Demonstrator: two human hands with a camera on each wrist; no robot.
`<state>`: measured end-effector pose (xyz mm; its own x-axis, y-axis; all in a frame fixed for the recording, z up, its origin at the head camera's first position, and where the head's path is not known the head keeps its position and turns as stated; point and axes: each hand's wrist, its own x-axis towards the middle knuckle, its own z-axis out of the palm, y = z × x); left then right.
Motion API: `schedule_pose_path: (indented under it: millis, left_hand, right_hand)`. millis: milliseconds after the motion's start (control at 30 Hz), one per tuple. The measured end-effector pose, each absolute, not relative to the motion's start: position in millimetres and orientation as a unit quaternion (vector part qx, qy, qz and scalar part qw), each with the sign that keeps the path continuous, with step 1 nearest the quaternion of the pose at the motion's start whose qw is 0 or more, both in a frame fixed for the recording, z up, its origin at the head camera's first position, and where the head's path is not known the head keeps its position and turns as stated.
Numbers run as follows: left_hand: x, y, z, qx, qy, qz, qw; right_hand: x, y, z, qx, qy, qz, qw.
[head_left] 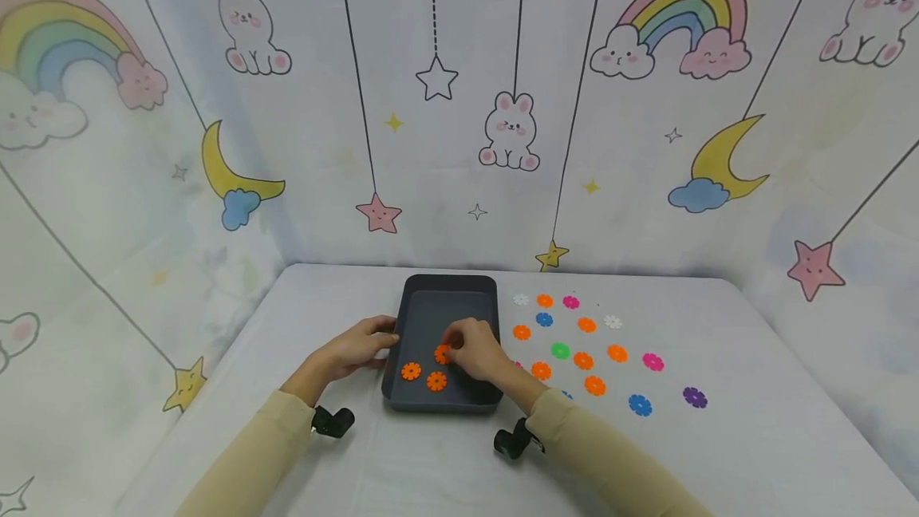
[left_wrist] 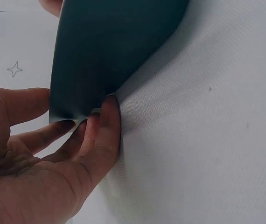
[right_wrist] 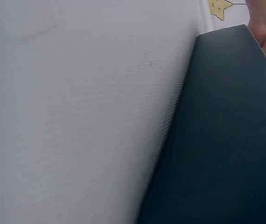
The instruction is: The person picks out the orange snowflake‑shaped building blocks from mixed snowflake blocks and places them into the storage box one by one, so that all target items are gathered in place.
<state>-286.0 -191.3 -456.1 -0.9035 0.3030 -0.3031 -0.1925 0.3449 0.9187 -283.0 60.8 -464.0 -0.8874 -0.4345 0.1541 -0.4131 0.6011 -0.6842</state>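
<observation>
On the table (head_left: 420,465) I see the dark tray (head_left: 441,311), lower centre; my left hand (head_left: 359,344) grips its left wall. My right hand's (head_left: 476,348) fingers pinch an orange disc (head_left: 439,355) inside; I should release it flat, avoiding its neighbours (head_left: 436,381).

The left hand (head_left: 361,343) holds the left rim of a dark grey tray (head_left: 447,307) lying on a white-covered table (head_left: 326,301). Over the tray floor, the right hand (head_left: 479,351) pinches 1 orange flower-shaped disc (head_left: 440,355); 2 further orange discs (head_left: 436,381) lie near it in the tray. Right of the tray, loose discs (head_left: 617,353) in mixed colours lie scattered, including 1 green disc (head_left: 560,351) and 1 purple disc (head_left: 694,397). Sleeves (head_left: 251,453) are beige. White backdrop (head_left: 309,150) bears printed rabbits, rainbows, moons and stars.
</observation>
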Motion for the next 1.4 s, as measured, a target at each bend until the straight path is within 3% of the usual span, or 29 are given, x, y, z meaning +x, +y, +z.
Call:
schedule_pose_path:
  millis: [500, 800, 1400]
  left_hand:
    - [-285, -190, -456, 0.033, 0.793, 0.57, 0.213]
    - [-284, -190, -456, 0.033, 0.793, 0.57, 0.215]
    - [-283, -191, -455, 0.045, 0.788, 0.573, 0.219]
  right_hand:
    - [-284, 60, -463, -0.244, 0.902, -0.354, 0.047]
    - [-277, 74, -442, -0.25, 0.904, -0.343, 0.061]
    - [-262, 194, -407, -0.249, 0.903, -0.348, 0.03]
